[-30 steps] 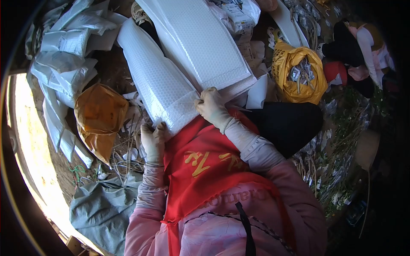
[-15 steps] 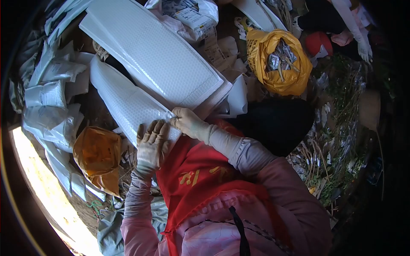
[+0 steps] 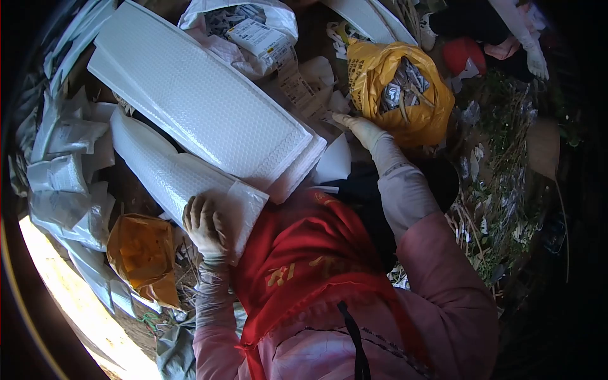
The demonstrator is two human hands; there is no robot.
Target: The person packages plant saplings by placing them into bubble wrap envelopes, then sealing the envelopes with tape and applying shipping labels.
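A long white bubble mailer (image 3: 171, 177) slants down onto the red apron (image 3: 297, 247) over my lap. My left hand (image 3: 206, 228), in a pale, soiled glove, is closed over the mailer's lower left edge with bent fingers; the thumb's grip is partly hidden. My right hand (image 3: 361, 131), also gloved, reaches out with its fingers stretched to the left and nothing visible in them. Close by it are a strip of printed labels (image 3: 297, 85) and a yellow plastic bag (image 3: 358, 79) full of silvery packets and dry stalks.
Stacked bubble mailers (image 3: 209, 104) lie beyond my lap. A white sack (image 3: 278, 25) of small packets stands behind them. Filled mailers (image 3: 66, 174) pile up at left, beside an open orange bag (image 3: 142, 247). Plant scraps (image 3: 500, 190) cover the right floor; another person's gloved hand (image 3: 537, 63) shows at top right.
My right hand has let go of the mailer's open end and moved up and right toward the labels and yellow bag. My left hand stays at the mailer. The view has shifted slightly.
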